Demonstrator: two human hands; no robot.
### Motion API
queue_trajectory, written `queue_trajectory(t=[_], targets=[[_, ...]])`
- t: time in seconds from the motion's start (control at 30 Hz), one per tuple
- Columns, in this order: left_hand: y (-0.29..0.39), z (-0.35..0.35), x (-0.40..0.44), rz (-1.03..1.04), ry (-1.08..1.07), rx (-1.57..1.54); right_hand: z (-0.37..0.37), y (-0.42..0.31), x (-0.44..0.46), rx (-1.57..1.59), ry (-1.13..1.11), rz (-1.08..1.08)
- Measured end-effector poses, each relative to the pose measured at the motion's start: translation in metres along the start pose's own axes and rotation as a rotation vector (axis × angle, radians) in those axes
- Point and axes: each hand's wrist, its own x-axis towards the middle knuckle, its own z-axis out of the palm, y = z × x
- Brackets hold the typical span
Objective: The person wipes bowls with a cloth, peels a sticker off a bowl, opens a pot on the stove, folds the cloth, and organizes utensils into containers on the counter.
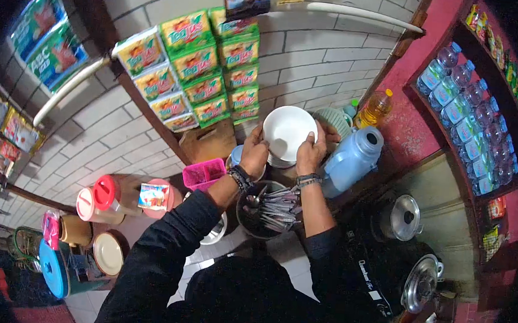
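A white bowl (pixel 287 132) is held up by its rim between both hands, its inside facing me; another pale rim shows just beneath it. My left hand (pixel 253 155) grips the left side, thumb near the rim. On the opposite side, my right hand (pixel 311 155) is closed on the edge, with some fingers hidden behind. Below the hands is a dark round container (pixel 253 221) full of metal cutlery (pixel 275 207). A light blue jug (pixel 355 156) stands right of my right hand. The pink basket (pixel 203 173) lies left of my left wrist.
A yellow-capped oil bottle (pixel 375 108) and a pale green ribbed basket (pixel 334 120) stand behind the jug. At right is a black stove (pixel 362 271) with lidded pots (pixel 405 217). Lidded plastic jars (pixel 108 192) line the left. Sachet strips (pixel 194 64) hang on the wall.
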Motion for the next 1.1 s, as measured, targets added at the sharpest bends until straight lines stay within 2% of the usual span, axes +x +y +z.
queue_trajectory(t=[0.13, 0.2, 0.3, 0.37, 0.43, 0.47, 0.53, 0.57, 0.63, 0.67, 0.73, 0.77, 0.8, 0.87, 0.93, 0.97, 1.0, 1.03, 1.07, 1.1], targets=[[-0.02, -0.006, 0.035, 0.088, -0.035, 0.137, 0.004, 0.02, 0.016, -0.103, -0.008, 0.083], [-0.022, -0.011, 0.041, 0.033, 0.003, 0.447, 0.006, 0.028, 0.017, -0.139, -0.013, 0.075], [-0.069, -0.047, 0.075, 0.156, -0.012, 0.562, 0.012, 0.048, 0.019, -0.211, -0.002, -0.04], [-0.101, -0.069, 0.098, 0.207, -0.044, 0.642, 0.013, 0.051, 0.021, -0.244, -0.026, -0.009], [-0.102, -0.069, 0.102, 0.434, -0.003, 0.817, 0.015, 0.054, 0.022, -0.277, -0.051, 0.018], [-0.102, -0.07, 0.102, 0.434, 0.001, 0.816, 0.016, 0.055, 0.023, -0.299, -0.076, 0.034], [-0.058, -0.043, 0.075, 0.175, -0.067, 0.652, 0.018, 0.057, 0.026, -0.323, -0.109, 0.047], [-0.056, -0.046, 0.078, 0.174, -0.06, 0.65, 0.019, 0.057, 0.027, -0.313, -0.119, 0.061], [-0.051, -0.052, 0.086, -0.039, -0.208, 0.786, 0.018, 0.054, 0.027, -0.308, -0.141, 0.082], [-0.051, -0.057, 0.086, -0.052, -0.198, 0.781, 0.017, 0.054, 0.028, -0.391, -0.147, 0.039], [-0.035, -0.058, 0.068, -0.143, -0.154, 0.532, 0.013, 0.049, 0.024, -0.517, -0.174, -0.023], [-0.028, -0.059, 0.055, -0.002, -0.103, 0.513, 0.011, 0.05, 0.015, -0.444, -0.142, -0.126], [-0.018, -0.062, 0.038, 0.135, -0.045, 0.5, 0.003, 0.019, -0.003, -0.503, -0.123, -0.233], [0.027, -0.076, -0.01, 0.187, -0.017, 0.533, -0.003, -0.014, -0.038, -0.363, -0.204, -0.316], [0.055, -0.11, -0.054, 0.303, 0.021, 0.47, -0.008, -0.043, -0.085, -0.273, -0.392, -0.3], [0.08, -0.107, -0.088, 0.35, 0.08, 0.39, -0.004, -0.048, -0.113, -0.124, -0.463, -0.277], [0.085, -0.128, -0.113, 0.347, 0.147, 0.403, -0.008, -0.061, -0.134, -0.215, -0.571, -0.423], [0.086, -0.148, -0.138, 0.326, 0.202, 0.428, -0.004, -0.065, -0.159, -0.117, -0.663, -0.396], [0.082, -0.167, -0.164, 0.305, 0.255, 0.449, -0.001, -0.059, -0.182, -0.09, -0.751, -0.464], [0.072, -0.185, -0.187, 0.328, 0.305, 0.586, 0.0, -0.051, -0.203, -0.127, -0.854, -0.48]])
